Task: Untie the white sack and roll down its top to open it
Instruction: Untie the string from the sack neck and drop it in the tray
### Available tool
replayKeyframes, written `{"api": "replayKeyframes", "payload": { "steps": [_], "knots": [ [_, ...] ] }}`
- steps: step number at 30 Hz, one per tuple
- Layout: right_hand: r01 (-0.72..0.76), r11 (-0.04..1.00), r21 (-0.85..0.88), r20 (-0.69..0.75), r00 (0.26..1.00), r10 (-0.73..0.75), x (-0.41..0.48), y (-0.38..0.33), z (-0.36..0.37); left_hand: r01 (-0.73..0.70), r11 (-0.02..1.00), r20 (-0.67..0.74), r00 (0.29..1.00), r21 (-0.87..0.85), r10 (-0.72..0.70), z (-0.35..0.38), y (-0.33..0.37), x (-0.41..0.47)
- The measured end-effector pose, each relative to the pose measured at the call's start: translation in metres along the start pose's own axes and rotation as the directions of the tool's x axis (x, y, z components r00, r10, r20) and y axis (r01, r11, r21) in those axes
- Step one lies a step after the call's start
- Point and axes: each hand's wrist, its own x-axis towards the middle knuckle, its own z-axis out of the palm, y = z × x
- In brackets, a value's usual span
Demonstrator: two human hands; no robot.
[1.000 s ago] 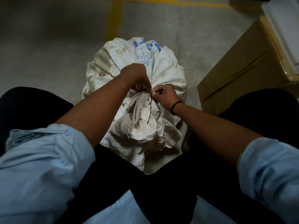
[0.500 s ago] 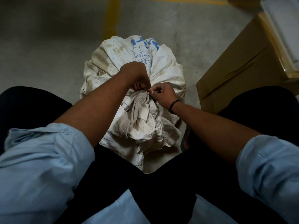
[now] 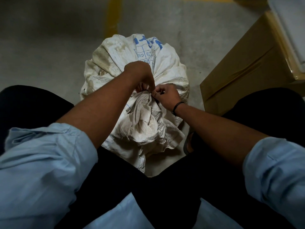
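left hand [image 3: 142, 78], right hand [image 3: 166, 96]: pinching sack [image 3: 170, 66] neck | tie hidden by fingers

A dim grey concrete floor [image 3: 49, 47] carries a painted yellow line [image 3: 113, 15]. At the right stands a taped brown cardboard box [image 3: 244, 71] with a white tray-like slab [image 3: 290, 27] on top.

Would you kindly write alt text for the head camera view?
Two bare hands, left hand and right hand, pinch the gathered neck of a stained white woven sack on a grey concrete floor. A brown cardboard box sits to the right.
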Motion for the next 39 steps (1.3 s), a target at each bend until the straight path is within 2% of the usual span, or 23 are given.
{"api": "replayKeyframes", "payload": {
  "steps": [7, 10, 12, 15, 17, 20, 23, 26, 29, 32, 35, 39],
  "knots": [
    [0.006, 1.0, -0.015, 0.016, 1.0, -0.006, 0.0, 0.001, 0.0, -0.005, 0.993, -0.16, 0.987, 0.115, 0.023, 0.005, 0.007, -0.001],
    [0.009, 1.0, 0.014, 0.045, 0.999, -0.01, -0.003, -0.003, 0.0, -0.002, 0.992, -0.176, 0.984, 0.123, 0.023, 0.006, 0.007, -0.001],
    [-0.024, 0.999, 0.044, 0.069, 0.997, 0.021, -0.005, -0.005, -0.002, -0.009, 0.996, -0.135, 0.991, 0.09, 0.022, 0.004, 0.004, 0.0],
    [-0.131, 0.959, 0.251, 0.126, 0.987, 0.102, -0.007, -0.01, -0.006, 0.0, 1.0, 0.037, 0.999, -0.031, 0.001, 0.003, -0.005, 0.008],
    [-0.167, 0.939, 0.302, 0.159, 0.98, 0.123, -0.008, -0.013, -0.009, 0.0, 0.995, 0.097, 0.995, -0.096, 0.009, 0.003, -0.011, 0.011],
    [-0.151, 0.956, 0.253, 0.19, 0.976, 0.104, -0.009, -0.016, -0.011, -0.021, 0.988, 0.093, 0.995, -0.152, 0.035, 0.003, -0.016, 0.014],
    [-0.122, 0.986, 0.111, 0.188, 0.977, 0.1, -0.008, -0.015, -0.012, -0.034, 0.987, 0.098, 0.994, -0.158, 0.05, 0.005, -0.021, 0.017],
    [-0.034, 0.999, -0.038, 0.109, 0.993, 0.038, -0.008, -0.014, -0.009, -0.035, 0.983, 0.106, 0.993, -0.178, 0.054, 0.006, -0.024, 0.018],
    [0.069, 0.981, -0.183, -0.086, 0.993, -0.086, -0.013, -0.01, 0.0, -0.048, 0.98, 0.095, 0.993, -0.194, 0.067, 0.005, -0.026, 0.019],
    [0.051, 0.995, -0.085, -0.224, 0.972, -0.069, -0.021, -0.009, 0.011, -0.06, 0.98, 0.08, 0.994, -0.189, 0.076, 0.004, -0.027, 0.02],
    [0.051, 0.998, 0.024, -0.163, 0.986, -0.047, -0.022, -0.012, 0.01, -0.063, 0.979, 0.075, 0.994, -0.195, 0.079, 0.004, -0.03, 0.021],
    [-0.014, 0.987, 0.158, 0.039, 0.999, 0.007, -0.02, -0.015, -0.002, -0.065, 0.971, 0.078, 0.993, -0.231, 0.085, 0.004, -0.032, 0.022]
  ]
}}
